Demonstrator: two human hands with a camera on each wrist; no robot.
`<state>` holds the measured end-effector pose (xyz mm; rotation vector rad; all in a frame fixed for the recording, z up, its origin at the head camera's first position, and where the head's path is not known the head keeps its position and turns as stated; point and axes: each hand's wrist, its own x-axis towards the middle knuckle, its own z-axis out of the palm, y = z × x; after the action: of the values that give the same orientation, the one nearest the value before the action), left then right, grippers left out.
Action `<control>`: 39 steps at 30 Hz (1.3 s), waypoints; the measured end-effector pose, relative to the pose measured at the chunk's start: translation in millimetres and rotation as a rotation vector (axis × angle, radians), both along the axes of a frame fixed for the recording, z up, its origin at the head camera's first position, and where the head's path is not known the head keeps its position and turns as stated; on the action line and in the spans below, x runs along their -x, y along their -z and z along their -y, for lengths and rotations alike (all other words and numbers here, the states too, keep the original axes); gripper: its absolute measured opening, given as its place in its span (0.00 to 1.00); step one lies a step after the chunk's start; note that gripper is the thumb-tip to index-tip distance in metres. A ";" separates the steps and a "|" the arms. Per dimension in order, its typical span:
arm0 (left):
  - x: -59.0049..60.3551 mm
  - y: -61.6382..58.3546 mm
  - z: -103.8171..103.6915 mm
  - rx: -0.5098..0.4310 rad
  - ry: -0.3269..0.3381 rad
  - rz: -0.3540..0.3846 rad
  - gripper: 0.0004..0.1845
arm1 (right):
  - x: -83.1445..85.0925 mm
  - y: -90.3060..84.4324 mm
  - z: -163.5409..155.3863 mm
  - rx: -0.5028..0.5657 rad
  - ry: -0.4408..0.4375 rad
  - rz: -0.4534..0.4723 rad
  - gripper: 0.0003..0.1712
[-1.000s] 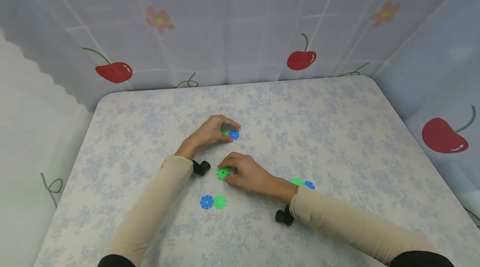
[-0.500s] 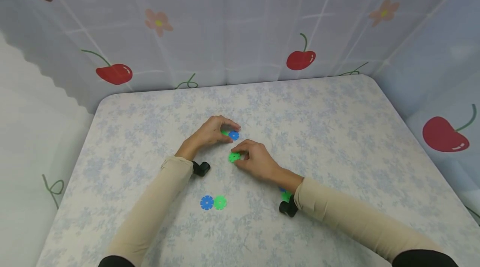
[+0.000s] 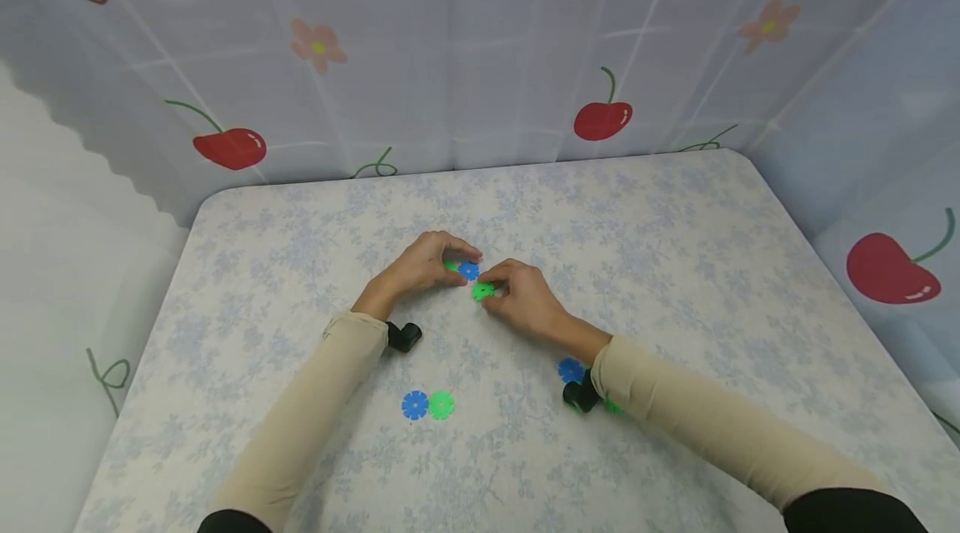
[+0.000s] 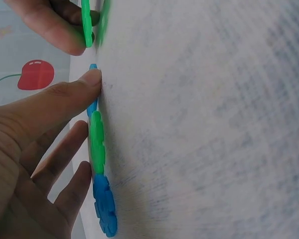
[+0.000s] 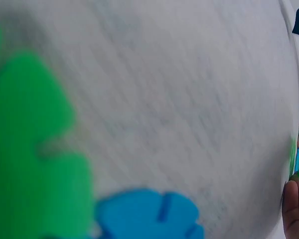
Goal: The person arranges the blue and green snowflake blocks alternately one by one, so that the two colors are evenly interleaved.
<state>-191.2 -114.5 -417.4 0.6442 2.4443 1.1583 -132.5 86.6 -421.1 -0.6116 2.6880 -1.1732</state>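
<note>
Blue-green disc pair [image 3: 427, 405] near left sleeve [image 3: 315, 408].

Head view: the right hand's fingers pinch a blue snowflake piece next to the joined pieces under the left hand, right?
Not quite: the head view shows the piece in the right hand is a green snowflake piece, beside the joined pieces under the left hand.

The right hand [image 3: 522, 297] carries its green snowflake disc [image 3: 482, 291] up beside the left hand's blue disc [image 3: 468, 270]
</note>
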 end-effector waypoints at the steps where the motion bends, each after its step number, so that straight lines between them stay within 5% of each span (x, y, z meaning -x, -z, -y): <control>1: 0.1 0.0 -0.2 0.002 0.000 -0.002 0.21 | 2.0 -0.5 -0.5 -0.007 0.002 -0.004 0.17; 19: -1.6 -0.5 -0.4 0.002 0.005 -0.025 0.21 | 26.0 -0.4 -4.8 -0.095 0.034 -0.035 0.18; 39: -0.9 -0.9 -1.1 0.014 -0.002 -0.025 0.21 | 27.3 0.9 -2.8 -0.087 0.024 -0.045 0.18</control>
<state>-190.3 -113.5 -416.5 0.6564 2.4723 1.1396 -159.8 89.4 -422.0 -0.6015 2.7740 -1.0540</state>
